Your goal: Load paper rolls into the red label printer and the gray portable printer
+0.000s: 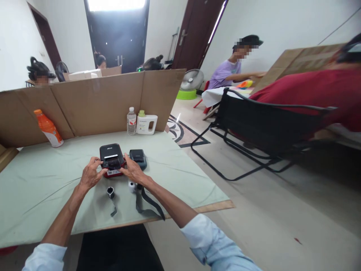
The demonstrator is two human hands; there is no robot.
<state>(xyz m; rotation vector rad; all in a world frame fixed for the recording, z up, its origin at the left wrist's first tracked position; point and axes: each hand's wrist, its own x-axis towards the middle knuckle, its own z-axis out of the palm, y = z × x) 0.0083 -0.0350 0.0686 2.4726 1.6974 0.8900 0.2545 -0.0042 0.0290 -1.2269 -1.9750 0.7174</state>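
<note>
A black and red label printer (111, 151) lies on the cloth-covered table between my hands. My left hand (91, 173) grips its left side, thumb at the front edge. On the opposite side my right hand (134, 171) holds the right front corner, thumb also near the front. Beside it, just beyond my right fingers, is a smaller dark blue-grey device (138, 158). Nearer to me lie a small black and white roll (110, 192) with a strip trailing from it, a white roll (131, 186) and a dark strap (153, 203), partly behind my right forearm.
A cardboard screen (98, 101) stands along the table's back. Before it are an orange bottle (49, 128), a clear water bottle (131, 121) and a white jug (146, 124). Rightward are a black folding chair (262, 124) with a person in red, a floor fan (192, 81) and other people.
</note>
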